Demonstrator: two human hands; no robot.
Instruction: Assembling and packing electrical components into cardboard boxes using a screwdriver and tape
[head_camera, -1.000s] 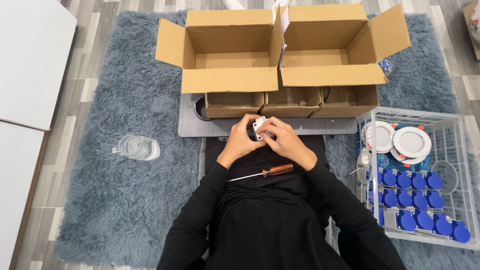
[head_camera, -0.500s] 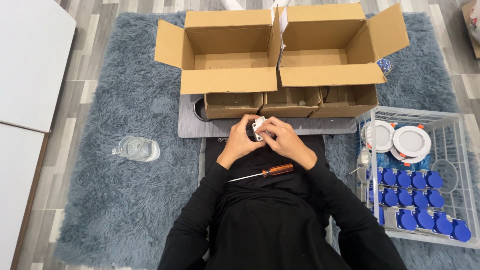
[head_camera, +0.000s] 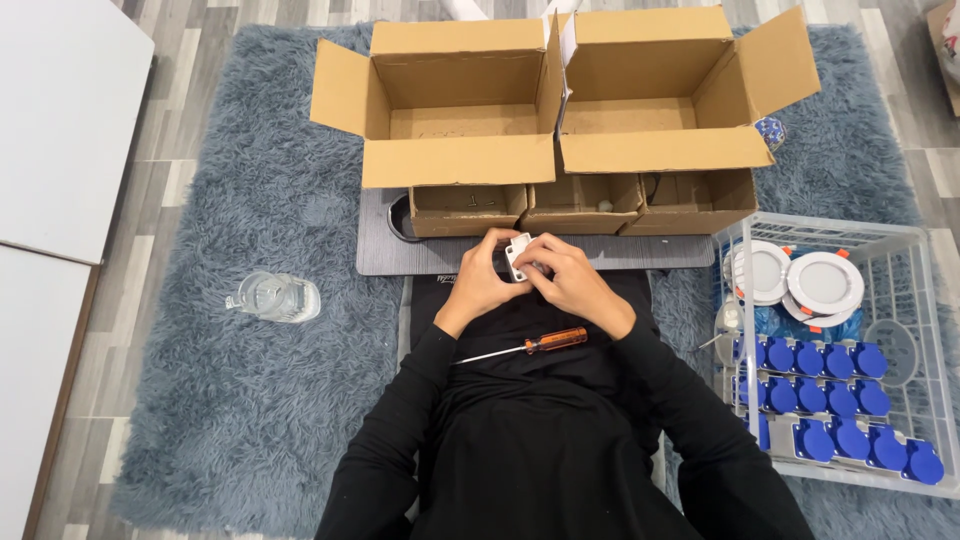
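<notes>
Both of my hands meet over my lap, just in front of a dark grey board (head_camera: 400, 262). Between them sits a small white plastic part (head_camera: 518, 256) with a dark piece behind it. My left hand (head_camera: 482, 280) grips it from the left, and my right hand (head_camera: 568, 276) holds it from the right with fingertips on its top. A screwdriver (head_camera: 530, 345) with an orange handle lies across my lap below the hands, tip pointing left.
Two large open cardboard boxes (head_camera: 460, 160) (head_camera: 665, 148) stand ahead, with three small open boxes (head_camera: 580, 205) in front of them. A white wire basket (head_camera: 905, 250) at right holds round white lamps (head_camera: 822, 283) and several blue parts (head_camera: 830, 400). A clear glass jar (head_camera: 272, 297) lies on the grey rug.
</notes>
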